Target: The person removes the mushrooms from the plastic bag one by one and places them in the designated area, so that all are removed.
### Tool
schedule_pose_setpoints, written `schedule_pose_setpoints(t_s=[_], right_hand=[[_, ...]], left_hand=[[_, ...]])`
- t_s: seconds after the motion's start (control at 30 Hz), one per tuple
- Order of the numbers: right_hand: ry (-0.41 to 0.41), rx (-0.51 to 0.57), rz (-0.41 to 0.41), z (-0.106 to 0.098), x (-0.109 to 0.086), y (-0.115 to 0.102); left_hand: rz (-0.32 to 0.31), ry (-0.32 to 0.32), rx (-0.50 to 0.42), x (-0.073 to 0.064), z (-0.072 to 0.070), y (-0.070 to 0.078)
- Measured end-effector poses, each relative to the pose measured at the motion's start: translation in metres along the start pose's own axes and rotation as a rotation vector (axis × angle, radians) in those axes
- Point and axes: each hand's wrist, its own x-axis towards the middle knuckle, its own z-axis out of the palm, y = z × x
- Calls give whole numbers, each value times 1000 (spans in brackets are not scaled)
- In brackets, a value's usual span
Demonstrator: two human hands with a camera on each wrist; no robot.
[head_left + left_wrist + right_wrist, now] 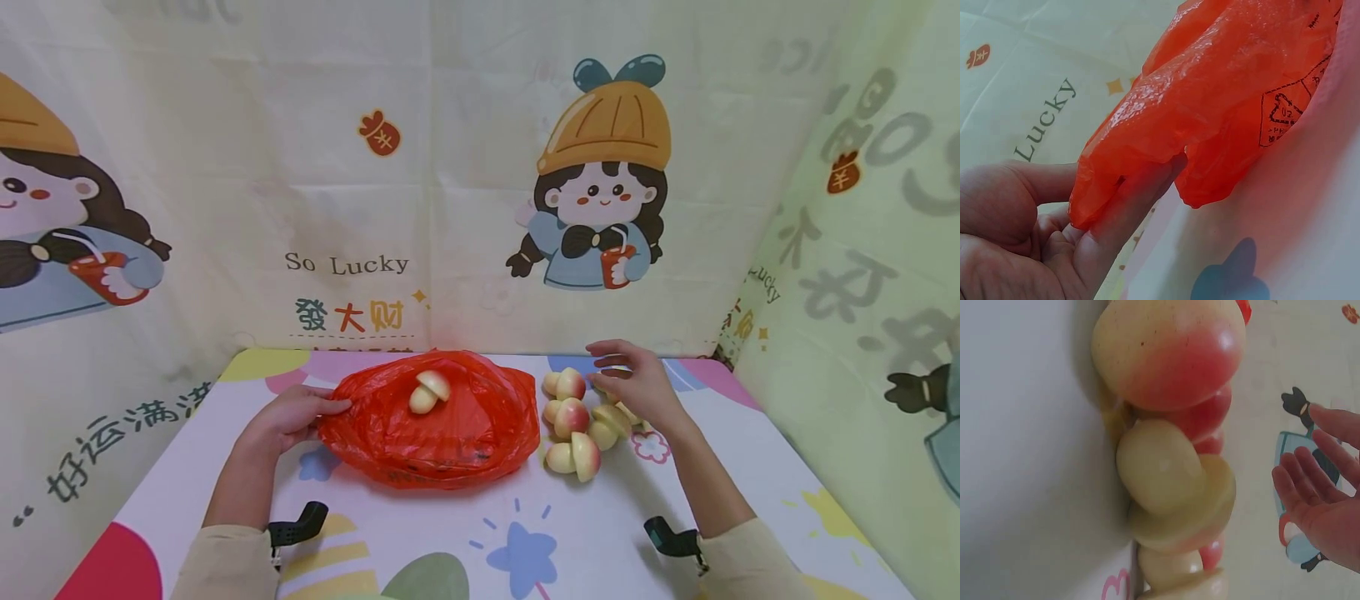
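Observation:
A red plastic bag (450, 467) lies spread open on the table, its mouth toward me. One toy mushroom (429, 392), cream with a rounded cap, rests inside it. My left hand (288, 417) pinches the bag's left rim between thumb and fingers; in the left wrist view the thin film (1147, 125) wraps over the fingers. To the right of the bag sit several cream mushrooms with pink-flushed caps (581, 457). My right hand (637, 383) is over the far side of this group, fingers apart and holding nothing. The right wrist view shows a pale mushroom (1160, 465) close up.
A patterned cloth (480, 208) hangs behind the table, with side panels left and right. The white tabletop (420, 525) carries printed coloured shapes, including a blue star. Black wrist-worn devices (300, 525) stick out from both sleeves.

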Motion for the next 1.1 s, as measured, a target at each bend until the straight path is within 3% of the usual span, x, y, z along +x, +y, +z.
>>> schedule_pose_setpoints(t_s=[0.37, 0.73, 1.1], right_hand=[[-94, 55, -5, 29, 14, -22], [-203, 39, -133, 66, 33, -53], [-311, 49, -150, 92, 46, -71]], left_hand=[[-18, 14, 3, 1, 1, -1], [-32, 28, 9, 1, 1, -2], [-30, 29, 5, 1, 3, -3]])
